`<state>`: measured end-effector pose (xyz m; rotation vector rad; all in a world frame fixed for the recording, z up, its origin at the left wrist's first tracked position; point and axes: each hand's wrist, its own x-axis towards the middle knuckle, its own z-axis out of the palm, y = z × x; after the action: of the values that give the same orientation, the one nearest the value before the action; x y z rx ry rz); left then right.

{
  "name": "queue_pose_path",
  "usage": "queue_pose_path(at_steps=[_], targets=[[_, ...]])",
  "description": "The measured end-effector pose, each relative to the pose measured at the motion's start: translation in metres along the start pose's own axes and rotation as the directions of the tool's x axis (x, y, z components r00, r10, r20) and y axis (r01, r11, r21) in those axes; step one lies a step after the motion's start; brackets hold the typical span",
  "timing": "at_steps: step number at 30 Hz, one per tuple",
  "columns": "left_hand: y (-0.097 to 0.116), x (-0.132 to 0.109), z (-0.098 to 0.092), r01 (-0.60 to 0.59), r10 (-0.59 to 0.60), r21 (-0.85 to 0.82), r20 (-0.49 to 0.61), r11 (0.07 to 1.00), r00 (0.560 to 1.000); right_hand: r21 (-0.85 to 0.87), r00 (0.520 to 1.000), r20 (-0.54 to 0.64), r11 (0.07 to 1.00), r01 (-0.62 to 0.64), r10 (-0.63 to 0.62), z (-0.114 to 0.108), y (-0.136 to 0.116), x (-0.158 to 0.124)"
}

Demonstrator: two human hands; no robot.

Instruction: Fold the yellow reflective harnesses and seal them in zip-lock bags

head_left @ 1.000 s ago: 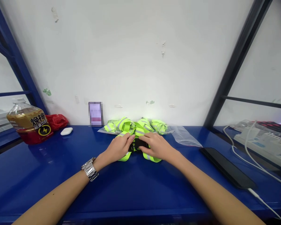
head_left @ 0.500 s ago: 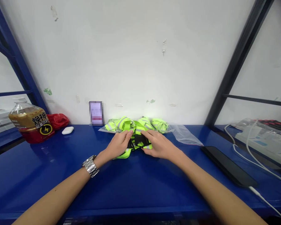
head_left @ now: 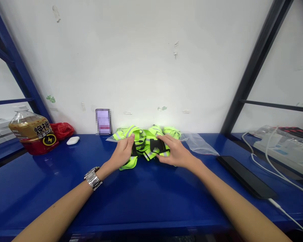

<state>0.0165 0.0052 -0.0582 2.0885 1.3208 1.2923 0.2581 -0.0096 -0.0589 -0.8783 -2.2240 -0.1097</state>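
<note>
A tangled fluorescent yellow-green reflective vest (head_left: 146, 148) with grey stripes lies on the blue shelf top, close to the wall. My left hand (head_left: 122, 151) grips its strap and a dark piece at the left side (head_left: 134, 149). My right hand (head_left: 174, 151) has its fingers on a black plastic buckle part (head_left: 156, 146) at the vest's right side. Much of the vest's folds are hidden under my hands. Behind them lie more bundled reflective straps (head_left: 171, 132) on a clear plastic bag.
An empty clear plastic bag (head_left: 198, 144) lies to the right, then a black phone (head_left: 246, 176) with a white cable. On the left stand a large drink bottle (head_left: 32, 131), a red plastic bag (head_left: 63, 130) and a small white oval object (head_left: 72, 140). A power strip (head_left: 282, 149) sits at far right.
My hands have drawn apart sideways, and the black buckle area has opened into separate dark pieces, one near each hand. The vest now lies slightly farther back on the shelf.
</note>
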Motion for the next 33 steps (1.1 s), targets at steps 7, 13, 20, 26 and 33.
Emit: queue_pose_path(at_steps=[7,13,20,26,33], targets=[[0.0014,-0.0035,0.003,-0.022,0.024,-0.023,0.081,0.999,0.996,0.008,0.999,0.019,0.999,0.034,-0.034,0.0082,-0.0125,-0.0013],[0.001,-0.0038,0.0031,-0.032,0.035,-0.025,0.111,0.999,0.993,0.013,0.998,0.059,0.999,0.033,-0.034,0.0063,-0.0095,-0.0025],[0.0051,-0.0056,0.0062,-0.107,0.104,0.023,0.106,0.994,0.989,0.011,0.996,0.026,0.996,0.083,-0.083,0.0099,-0.0107,-0.0019],[0.0028,-0.0046,0.0044,-0.069,0.066,0.032,0.065,0.997,0.996,0.032,0.998,-0.018,0.998,0.063,-0.063,0.0048,-0.0093,-0.0009],[0.0017,-0.0059,0.0052,-0.068,0.067,0.006,0.114,0.998,0.991,-0.024,0.994,-0.001,0.993,0.113,-0.113,0.0067,-0.0106,-0.0016]])
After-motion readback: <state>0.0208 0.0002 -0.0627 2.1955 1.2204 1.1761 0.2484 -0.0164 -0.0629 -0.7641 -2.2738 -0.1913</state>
